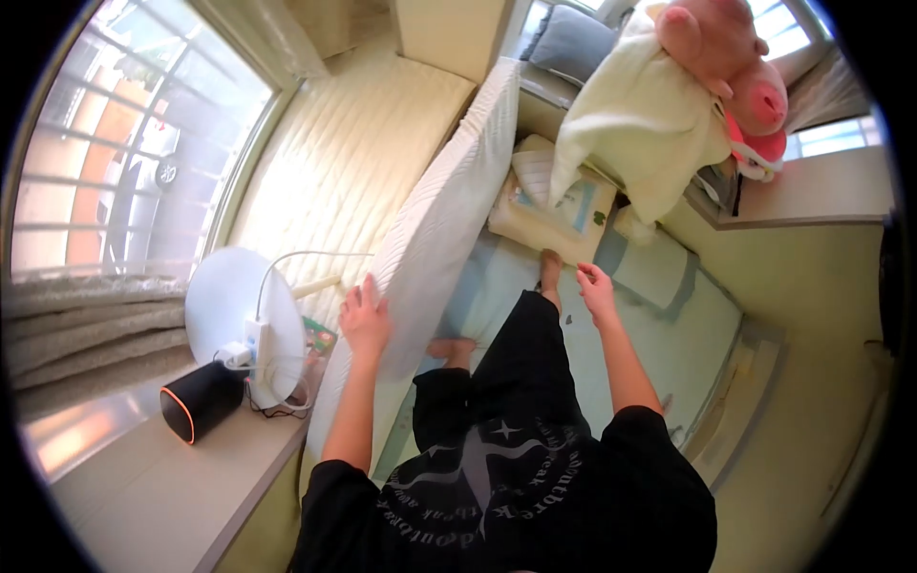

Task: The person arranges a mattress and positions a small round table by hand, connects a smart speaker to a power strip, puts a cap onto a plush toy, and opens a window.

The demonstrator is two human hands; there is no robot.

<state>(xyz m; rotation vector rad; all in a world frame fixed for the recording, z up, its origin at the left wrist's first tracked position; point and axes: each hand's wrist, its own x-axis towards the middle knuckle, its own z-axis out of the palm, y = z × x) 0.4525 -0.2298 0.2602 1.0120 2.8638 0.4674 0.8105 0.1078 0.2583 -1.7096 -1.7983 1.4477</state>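
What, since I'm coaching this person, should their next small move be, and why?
Probably bring the right hand across to the white quilted pad: the left hand, fingers spread, seems to rest at its edge alone, while the right, with nothing visible in it, hangs apart over the pale blue sheet.

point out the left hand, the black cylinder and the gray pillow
Left hand (365, 323), head view, back of the hand
Black cylinder (210, 394), head view, its dark side
Gray pillow (573, 46), head view, middle of its cover
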